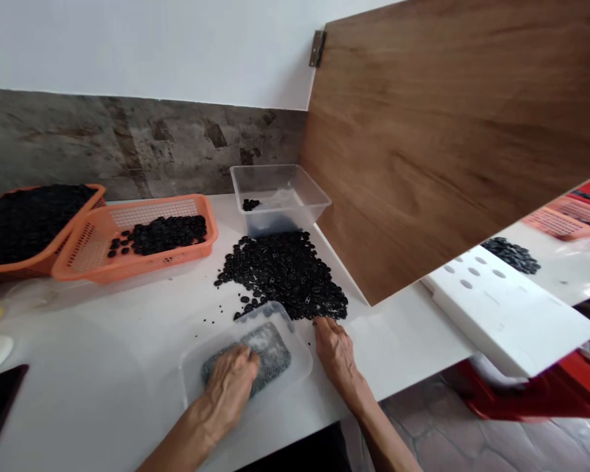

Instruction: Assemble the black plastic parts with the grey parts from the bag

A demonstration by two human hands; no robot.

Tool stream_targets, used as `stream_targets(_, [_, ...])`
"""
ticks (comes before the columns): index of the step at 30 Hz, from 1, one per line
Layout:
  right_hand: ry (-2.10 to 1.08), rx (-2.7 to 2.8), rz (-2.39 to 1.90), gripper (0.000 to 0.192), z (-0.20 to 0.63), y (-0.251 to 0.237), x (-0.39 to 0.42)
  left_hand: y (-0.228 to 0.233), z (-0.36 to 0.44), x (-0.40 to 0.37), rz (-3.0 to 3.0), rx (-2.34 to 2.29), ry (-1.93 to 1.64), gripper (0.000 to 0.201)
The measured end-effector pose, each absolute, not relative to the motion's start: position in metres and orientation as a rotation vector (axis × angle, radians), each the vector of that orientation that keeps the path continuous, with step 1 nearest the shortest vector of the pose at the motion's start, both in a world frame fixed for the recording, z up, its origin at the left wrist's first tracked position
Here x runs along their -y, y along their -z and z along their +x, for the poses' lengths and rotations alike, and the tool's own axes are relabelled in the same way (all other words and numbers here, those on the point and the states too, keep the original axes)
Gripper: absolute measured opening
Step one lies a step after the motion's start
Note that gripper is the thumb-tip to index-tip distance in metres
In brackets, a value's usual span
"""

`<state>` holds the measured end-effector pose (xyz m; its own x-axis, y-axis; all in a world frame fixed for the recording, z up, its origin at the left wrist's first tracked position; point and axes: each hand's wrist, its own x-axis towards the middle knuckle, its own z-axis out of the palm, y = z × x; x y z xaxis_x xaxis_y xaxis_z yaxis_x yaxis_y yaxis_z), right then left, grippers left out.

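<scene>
My left hand reaches into a low clear plastic tub of small grey metallic-looking pieces. Its fingers are curled down among them, and whatever they pinch is hidden. At the near right edge of a heap of small black oval pieces, my right hand is closed, its fingertips touching the heap's border. Something dark shows at those fingertips, too small to name. The heap lies loose on the white table, just beyond the tub.
A deeper clear bin with some black pieces stands behind the heap. Two orange baskets of black pieces are at left. A brown wooden panel slants along the right. Beyond it are a white box and another black heap.
</scene>
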<state>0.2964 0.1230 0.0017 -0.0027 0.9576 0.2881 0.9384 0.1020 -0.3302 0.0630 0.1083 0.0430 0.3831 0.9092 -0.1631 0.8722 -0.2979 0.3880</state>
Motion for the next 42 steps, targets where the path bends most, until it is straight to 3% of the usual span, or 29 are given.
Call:
stream_targets(5, [-0.121,1.802,-1.737,0.024,0.293,-0.034,-0.108,-0.039,0.067,-0.112,2.207,-1.515,-0.052,0.039])
stream_targets(10, [-0.590,1.615,-1.509,0.019,0.266,-0.062,-0.086,-0.042,0.053,-0.116,2.013,-1.485,-0.196,0.034])
stream_targets(14, [-0.948,1.573,-1.387,0.014,0.244,-0.066,-0.084,-0.045,0.043,-0.115,1.740,-1.417,-0.391,0.038])
stream_targets(20, [-1.202,1.402,-1.328,0.013,0.224,-0.062,-0.087,-0.050,0.037,-0.105,1.227,-1.255,-0.665,0.031])
stream_targets(24, [-1.198,1.374,-1.257,0.011,0.211,-0.063,-0.086,-0.060,0.042,-0.094,0.900,-1.096,-0.843,0.025])
stream_targets(34, [-1.522,0.943,-0.941,0.018,0.193,-0.053,-0.076,-0.058,0.043,-0.083,0.844,-1.041,-0.881,0.024])
stream_targets(42, [-1.534,0.988,-0.975,0.026,0.199,-0.059,-0.074,-0.066,0.032,-0.080,1.526,-1.290,-0.813,0.015])
